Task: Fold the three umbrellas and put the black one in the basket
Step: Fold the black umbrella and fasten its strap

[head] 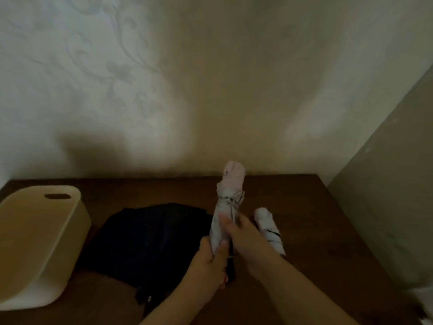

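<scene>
Pink umbrella (228, 207) is gripped by left hand (210, 259) and right hand (241, 233), being wrapped; black umbrella (152, 238) unfolded, needed next.

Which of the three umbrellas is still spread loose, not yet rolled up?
The black umbrella, lying slack on the table between basket and hands; the pink one and white one are rolled.

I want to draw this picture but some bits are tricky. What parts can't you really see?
- Inside of the basket: head view, its wall hides it.
- Black umbrella: too dark to make out folds; both arms cover its near edge.
- White umbrella: right hand hides part.
- Pale umbrella: lower end hidden by left hand.
</scene>
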Demonstrator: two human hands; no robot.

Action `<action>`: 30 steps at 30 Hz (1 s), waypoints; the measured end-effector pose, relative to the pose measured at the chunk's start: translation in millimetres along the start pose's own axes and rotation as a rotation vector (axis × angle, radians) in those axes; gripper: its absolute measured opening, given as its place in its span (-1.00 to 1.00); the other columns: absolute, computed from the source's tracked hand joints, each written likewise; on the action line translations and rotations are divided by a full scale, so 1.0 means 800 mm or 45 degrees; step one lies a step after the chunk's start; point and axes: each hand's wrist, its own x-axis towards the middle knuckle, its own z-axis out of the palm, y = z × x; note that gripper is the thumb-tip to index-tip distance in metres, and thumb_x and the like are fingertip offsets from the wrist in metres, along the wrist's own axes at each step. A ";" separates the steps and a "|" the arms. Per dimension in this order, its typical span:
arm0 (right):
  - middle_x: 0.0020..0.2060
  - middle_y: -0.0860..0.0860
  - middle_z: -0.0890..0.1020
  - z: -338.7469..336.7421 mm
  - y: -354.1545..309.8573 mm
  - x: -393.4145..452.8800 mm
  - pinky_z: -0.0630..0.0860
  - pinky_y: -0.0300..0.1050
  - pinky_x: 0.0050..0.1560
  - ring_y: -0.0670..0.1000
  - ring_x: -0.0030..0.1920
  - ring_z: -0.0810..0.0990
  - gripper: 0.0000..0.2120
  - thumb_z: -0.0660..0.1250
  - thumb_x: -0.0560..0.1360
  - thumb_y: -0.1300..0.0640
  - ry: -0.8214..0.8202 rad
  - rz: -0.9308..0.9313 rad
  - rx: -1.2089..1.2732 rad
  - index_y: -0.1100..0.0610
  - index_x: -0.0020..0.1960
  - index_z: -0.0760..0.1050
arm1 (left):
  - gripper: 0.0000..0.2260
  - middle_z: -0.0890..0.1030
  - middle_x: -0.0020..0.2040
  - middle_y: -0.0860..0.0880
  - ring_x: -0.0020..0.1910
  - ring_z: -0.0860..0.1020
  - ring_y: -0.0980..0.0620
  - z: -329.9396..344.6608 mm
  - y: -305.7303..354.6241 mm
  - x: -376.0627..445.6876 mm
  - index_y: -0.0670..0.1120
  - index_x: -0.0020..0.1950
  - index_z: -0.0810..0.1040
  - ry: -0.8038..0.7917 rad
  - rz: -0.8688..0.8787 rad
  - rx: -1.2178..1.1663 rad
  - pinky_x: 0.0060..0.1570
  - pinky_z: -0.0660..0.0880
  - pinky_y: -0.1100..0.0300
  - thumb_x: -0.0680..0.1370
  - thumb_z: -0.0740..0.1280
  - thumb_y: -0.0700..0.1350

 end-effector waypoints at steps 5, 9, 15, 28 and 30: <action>0.26 0.06 0.51 -0.043 0.075 0.025 0.45 0.07 0.27 0.05 0.21 0.51 -0.54 0.30 0.54 0.12 0.178 0.052 -0.156 0.09 0.40 0.30 | -0.45 0.39 0.34 0.06 0.20 0.43 0.17 0.028 -0.057 0.018 -0.06 0.65 0.12 -0.226 -0.021 0.388 0.06 0.40 0.49 0.71 0.23 0.01; 0.29 0.10 0.47 -0.073 0.104 0.070 0.37 -0.05 0.30 0.09 0.27 0.45 -0.54 0.26 0.55 0.13 0.271 0.078 -0.505 0.17 0.41 0.26 | -0.51 0.43 0.23 0.02 0.24 0.48 0.08 -0.027 -0.080 0.019 -0.09 0.56 0.32 0.129 -0.036 0.694 0.22 0.39 0.34 0.65 0.36 -0.10; 0.28 0.17 0.44 -0.062 0.130 0.123 0.37 -0.12 0.14 0.19 0.24 0.45 -0.48 0.23 0.55 0.19 0.324 0.085 -0.682 0.20 0.46 0.15 | -0.63 0.54 0.24 -0.28 0.27 0.49 -0.26 -0.100 -0.113 0.003 -0.29 0.31 0.52 0.656 -0.251 0.856 0.27 0.43 -0.07 0.54 0.48 -0.22; 0.28 -0.01 0.35 0.025 0.105 0.061 0.31 -0.23 0.28 -0.07 0.27 0.34 -0.57 0.22 0.57 0.16 0.045 -0.477 -0.872 0.05 0.42 0.25 | -0.51 0.51 -0.03 0.02 0.00 0.53 -0.03 -0.097 -0.134 0.019 -0.23 0.40 0.29 0.358 -0.529 0.463 -0.09 0.46 0.14 0.61 0.43 -0.07; 0.28 -0.01 0.35 0.045 0.103 0.061 0.30 -0.30 0.23 -0.12 0.24 0.35 -0.57 0.21 0.58 0.11 -0.087 -0.427 -0.852 0.07 0.43 0.25 | -0.61 0.47 -0.11 0.03 -0.17 0.47 0.06 -0.095 -0.129 0.024 -0.18 0.28 0.28 0.370 -0.532 0.424 -0.23 0.46 0.15 0.62 0.42 -0.11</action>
